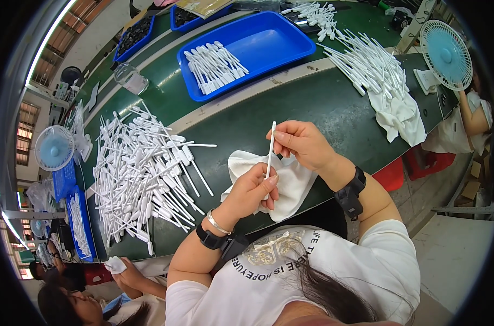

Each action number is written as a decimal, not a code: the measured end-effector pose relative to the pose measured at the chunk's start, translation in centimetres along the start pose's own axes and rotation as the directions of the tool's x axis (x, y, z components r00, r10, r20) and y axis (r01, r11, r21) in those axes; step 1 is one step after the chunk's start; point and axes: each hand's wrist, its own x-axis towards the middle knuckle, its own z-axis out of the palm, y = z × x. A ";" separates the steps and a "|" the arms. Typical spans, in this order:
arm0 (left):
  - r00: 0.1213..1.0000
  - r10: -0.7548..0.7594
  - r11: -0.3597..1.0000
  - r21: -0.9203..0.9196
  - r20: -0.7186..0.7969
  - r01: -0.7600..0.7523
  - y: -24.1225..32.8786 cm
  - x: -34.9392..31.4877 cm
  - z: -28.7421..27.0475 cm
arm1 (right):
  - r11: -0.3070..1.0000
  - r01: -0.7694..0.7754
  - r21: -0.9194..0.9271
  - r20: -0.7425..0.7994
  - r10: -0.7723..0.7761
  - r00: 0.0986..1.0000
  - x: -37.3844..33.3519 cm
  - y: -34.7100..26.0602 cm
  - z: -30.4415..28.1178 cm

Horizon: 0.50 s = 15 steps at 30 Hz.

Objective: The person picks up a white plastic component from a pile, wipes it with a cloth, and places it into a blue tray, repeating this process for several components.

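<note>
A slim white plastic stick [271, 144] stands nearly upright between my hands, above the green work table. My left hand [252, 190] is closed round its lower part, so that end is hidden. At its upper end, my right hand [304, 144] pinches it near the tip with thumb and fingers. Beneath both hands a crumpled white cloth [293, 198] lies at the table's near edge. To the left spreads a large loose heap of white sticks [144, 174] with wider, rounded ends.
A blue tray [279, 41] beyond my hands holds a row of white sticks [214, 65]. More sticks [369, 65] lie at the right by another cloth [399, 117]. A clear bottle [131, 79] and a fan [445, 54] stand farther off. Other people sit at lower left and far right.
</note>
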 end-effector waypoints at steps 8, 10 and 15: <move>1.000 0.007 1.000 -0.001 0.008 -0.007 -0.1 0.0 0.0 | 1.000 -0.001 -0.007 -0.004 0.001 1.000 -0.1 -0.2 0.2; 1.000 0.010 1.000 -0.003 0.009 -0.010 -0.1 0.0 0.0 | 1.000 0.005 -0.008 -0.002 -0.005 1.000 -0.1 -0.1 0.1; 1.000 -0.003 1.000 -0.013 -0.001 0.003 0.0 -0.1 0.1 | 1.000 0.010 -0.017 -0.002 -0.010 1.000 -0.1 -0.1 0.1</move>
